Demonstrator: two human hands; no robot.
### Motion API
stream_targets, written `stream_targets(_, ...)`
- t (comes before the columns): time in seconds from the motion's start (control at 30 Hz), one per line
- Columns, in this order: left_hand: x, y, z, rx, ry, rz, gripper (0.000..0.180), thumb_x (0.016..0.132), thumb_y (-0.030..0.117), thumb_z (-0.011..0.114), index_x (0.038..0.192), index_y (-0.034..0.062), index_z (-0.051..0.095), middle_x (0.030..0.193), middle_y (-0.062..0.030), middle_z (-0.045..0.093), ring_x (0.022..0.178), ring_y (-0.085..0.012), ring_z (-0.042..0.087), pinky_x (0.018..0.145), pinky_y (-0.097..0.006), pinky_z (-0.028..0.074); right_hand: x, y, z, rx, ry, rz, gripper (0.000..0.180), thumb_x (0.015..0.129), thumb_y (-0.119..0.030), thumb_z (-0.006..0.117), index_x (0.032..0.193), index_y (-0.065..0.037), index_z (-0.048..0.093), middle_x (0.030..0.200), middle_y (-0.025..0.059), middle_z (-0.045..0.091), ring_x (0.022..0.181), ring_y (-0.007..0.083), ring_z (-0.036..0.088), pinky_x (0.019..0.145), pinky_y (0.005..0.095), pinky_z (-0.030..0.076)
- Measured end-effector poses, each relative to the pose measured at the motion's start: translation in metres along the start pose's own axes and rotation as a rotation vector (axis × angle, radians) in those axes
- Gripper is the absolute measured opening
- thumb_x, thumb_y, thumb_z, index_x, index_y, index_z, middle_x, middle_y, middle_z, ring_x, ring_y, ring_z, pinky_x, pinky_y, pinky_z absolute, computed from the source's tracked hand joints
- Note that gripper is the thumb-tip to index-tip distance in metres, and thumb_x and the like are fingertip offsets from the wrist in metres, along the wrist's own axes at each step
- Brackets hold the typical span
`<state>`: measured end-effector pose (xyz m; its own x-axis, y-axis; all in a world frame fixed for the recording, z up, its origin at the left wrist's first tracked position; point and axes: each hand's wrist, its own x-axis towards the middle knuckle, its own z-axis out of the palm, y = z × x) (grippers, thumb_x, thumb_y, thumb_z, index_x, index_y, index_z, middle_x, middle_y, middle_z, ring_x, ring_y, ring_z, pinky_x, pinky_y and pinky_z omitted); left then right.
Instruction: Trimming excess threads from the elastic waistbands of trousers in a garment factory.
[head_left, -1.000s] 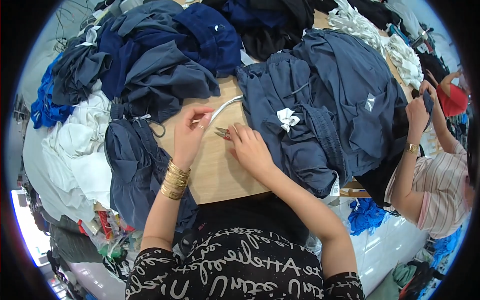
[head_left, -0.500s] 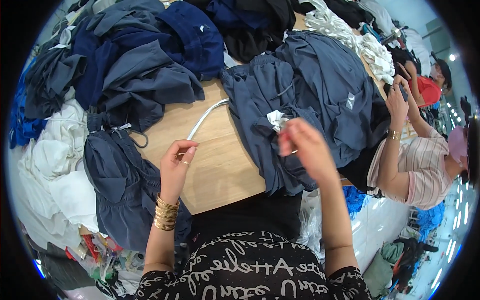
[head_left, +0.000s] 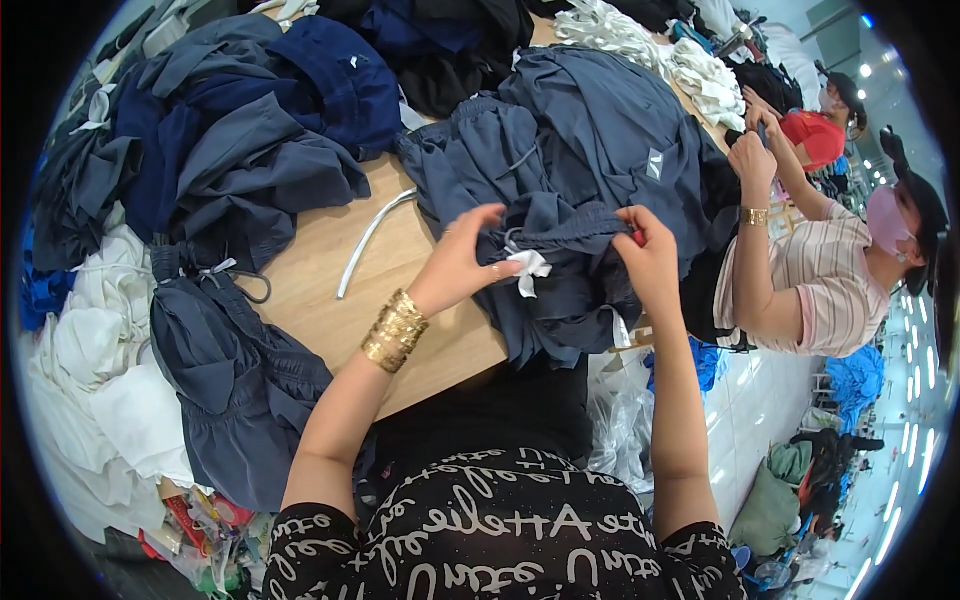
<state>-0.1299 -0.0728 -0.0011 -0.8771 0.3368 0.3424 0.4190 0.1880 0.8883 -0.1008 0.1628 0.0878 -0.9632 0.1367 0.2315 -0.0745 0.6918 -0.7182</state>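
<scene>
A light wooden worktable (head_left: 300, 290) is ringed by heaps of dark navy and grey-blue fabric garments (head_left: 230, 130), with white cloth (head_left: 90, 360) piled at its left edge. On the table's near right side lies a stack of slate-blue fabric shorts (head_left: 560, 190), and the topmost pair (head_left: 565, 260) is lifted at its gathered waistband between both hands. The left hand (head_left: 462, 262), a wide gold bangle (head_left: 396, 330) on its wrist, has fingers curled and pinches the waistband just beside a small white fabric tag (head_left: 530, 268) that hangs from it. The right hand (head_left: 648, 258) closes in a fist-like grip on the same waistband at its right end, with something small and red showing at its fingertips; what it is cannot be told. The shorts thus stretch between the two hands, above the table's near edge. A thin white elastic strip (head_left: 372, 240) lies bare on the wood, left of the left hand and apart from it. At the right, another person in a striped shirt (head_left: 830, 280) works with raised hands.
</scene>
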Motion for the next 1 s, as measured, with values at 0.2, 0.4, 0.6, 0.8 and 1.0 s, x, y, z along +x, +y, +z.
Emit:
stream_targets(0.2,0.012,0.036,0.003,-0.591,-0.291,-0.308,0.024,0.085,0.013,0.062,0.106,0.0027,0.057,0.091,0.0004,0.059,0.082,-0.0044,0.052,0.073,-0.019,0.042,0.000,-0.035,-0.028,0.591,0.131,0.295,0.021,0.075,0.004,0.052,0.095,0.002,0.059,0.078,-0.0031,0.053,0.065,0.0034,0.045,0.059,0.0158,0.034)
stream_targets(0.4,0.020,0.058,-0.021,-0.673,-0.068,-0.301,0.022,0.087,0.013,0.060,0.106,0.0015,0.057,0.086,0.0000,0.061,0.081,-0.0045,0.055,0.075,-0.019,0.043,0.016,-0.025,-0.034,0.441,0.018,0.108,0.037,0.071,-0.002,0.065,0.108,-0.004,0.059,0.094,0.0019,0.054,0.087,0.0076,0.049,0.073,0.0189,0.038)
stream_targets(0.6,0.004,0.056,-0.020,-0.553,0.073,-0.334,0.023,0.084,0.012,0.064,0.104,0.0023,0.056,0.083,0.0006,0.060,0.077,-0.0038,0.054,0.070,-0.018,0.042,-0.018,-0.047,-0.005,0.389,0.020,0.023,0.019,0.076,-0.006,0.068,0.094,-0.002,0.063,0.078,-0.0033,0.056,0.064,0.0001,0.045,0.056,0.0146,0.035)
stream_targets(0.8,-0.003,0.061,-0.004,-0.467,0.141,-0.278,0.024,0.083,0.014,0.064,0.102,0.0023,0.057,0.076,0.0016,0.054,0.072,-0.0049,0.050,0.066,-0.019,0.041,-0.047,-0.065,0.031,0.240,0.010,-0.022,0.025,0.074,-0.008,0.071,0.095,-0.002,0.061,0.080,0.0030,0.058,0.062,0.0075,0.048,0.056,0.0206,0.040)
stream_targets(1.0,-0.010,0.073,0.007,-0.480,0.032,-0.109,0.047,0.078,0.005,0.068,0.119,0.0063,0.045,0.103,-0.0051,0.050,0.095,-0.0106,0.049,0.080,-0.025,0.045,-0.044,-0.055,0.032,0.466,0.008,0.181,0.016,0.080,-0.009,0.067,0.090,0.001,0.061,0.070,-0.0007,0.057,0.059,0.0050,0.047,0.055,0.0193,0.039)
